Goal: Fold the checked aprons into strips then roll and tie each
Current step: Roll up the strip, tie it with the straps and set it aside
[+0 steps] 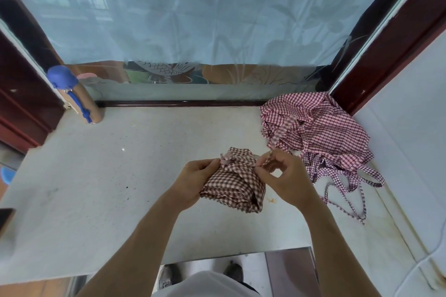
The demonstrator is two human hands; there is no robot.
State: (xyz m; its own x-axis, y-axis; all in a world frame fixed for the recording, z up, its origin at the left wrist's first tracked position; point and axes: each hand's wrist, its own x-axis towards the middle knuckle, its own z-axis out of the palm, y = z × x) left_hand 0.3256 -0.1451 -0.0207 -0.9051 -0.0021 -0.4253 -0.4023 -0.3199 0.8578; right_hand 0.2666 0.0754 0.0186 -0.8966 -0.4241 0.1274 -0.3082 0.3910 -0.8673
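A rolled red-and-white checked apron [235, 184] lies on the pale counter [115, 176] in front of me. My left hand [195, 181] grips the roll's left side and pinches a strap end near the knot at its top. My right hand [283, 176] pinches the other checked strap [268, 159] just right of the roll, pulling it up and to the right. A heap of loose checked aprons [321, 132] lies in the back right corner, its straps trailing toward the counter's front.
A brown bottle with a blue cap and strap [74, 94] stands at the back left. A frosted glass pane [193, 19] and dark red frame [386, 43] close the back and right. The counter's front edge runs just before my feet.
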